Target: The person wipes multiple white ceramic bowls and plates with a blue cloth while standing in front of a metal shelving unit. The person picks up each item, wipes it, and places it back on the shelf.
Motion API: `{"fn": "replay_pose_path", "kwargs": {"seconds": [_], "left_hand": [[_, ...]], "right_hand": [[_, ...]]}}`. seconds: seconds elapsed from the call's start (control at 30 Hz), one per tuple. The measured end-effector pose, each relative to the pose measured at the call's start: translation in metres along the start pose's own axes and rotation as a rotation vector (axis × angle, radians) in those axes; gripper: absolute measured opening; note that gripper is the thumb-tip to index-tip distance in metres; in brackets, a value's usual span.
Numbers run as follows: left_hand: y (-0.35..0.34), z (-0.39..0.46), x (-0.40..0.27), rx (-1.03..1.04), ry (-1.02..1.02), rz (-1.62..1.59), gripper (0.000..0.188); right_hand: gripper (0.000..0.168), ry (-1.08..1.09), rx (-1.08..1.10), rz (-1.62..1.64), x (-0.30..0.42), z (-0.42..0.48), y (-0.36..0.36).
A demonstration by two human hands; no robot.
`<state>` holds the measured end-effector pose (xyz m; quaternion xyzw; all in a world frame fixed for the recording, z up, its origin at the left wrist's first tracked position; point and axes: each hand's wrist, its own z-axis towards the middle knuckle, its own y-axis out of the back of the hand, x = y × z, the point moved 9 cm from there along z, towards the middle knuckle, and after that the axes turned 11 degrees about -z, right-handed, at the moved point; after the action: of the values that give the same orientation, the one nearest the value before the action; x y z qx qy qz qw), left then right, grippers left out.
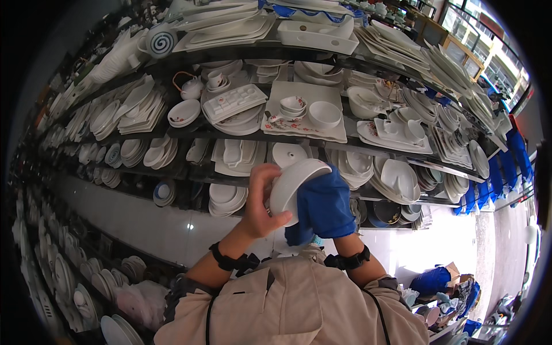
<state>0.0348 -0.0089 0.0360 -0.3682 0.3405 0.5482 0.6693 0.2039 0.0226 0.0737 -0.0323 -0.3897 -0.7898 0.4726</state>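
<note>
My left hand (259, 207) grips a white ceramic bowl (284, 189) by its outer side and rim, the bowl tipped on edge with its opening towards the right. A blue cloth (325, 202) covers my right hand (330, 207) and presses into the bowl's opening; the fingers under it are hidden. Just beyond, on the shelf, a rectangular white platter with red flowers (276, 92) bears a stack of small flowered bowls (293, 105), a flowered spoon (276, 118) and a plain white bowl (324, 115).
Dark shelves (241, 133) ahead carry many white plates, bowls and trays. A teapot with a blue spiral (161, 43) stands at the upper left. More dishes (105, 282) fill a shelf at the lower left, beside a plastic bag (142, 304). A blue bundle (431, 280) lies at the lower right.
</note>
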Motion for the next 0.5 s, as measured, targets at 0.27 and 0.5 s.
{"fn": "replay_pose_path", "kwargs": {"seconds": [0.27,0.5], "left_hand": [[-0.002,0.014,0.000,0.102,0.229,-0.062,0.097],[-0.001,0.011,-0.020,-0.201,-0.246,0.041,0.087]], "right_hand": [[0.029,0.077,0.005,0.040,0.016,0.017,0.018],[0.015,0.095,-0.104,0.061,0.032,0.026,0.019]]}}
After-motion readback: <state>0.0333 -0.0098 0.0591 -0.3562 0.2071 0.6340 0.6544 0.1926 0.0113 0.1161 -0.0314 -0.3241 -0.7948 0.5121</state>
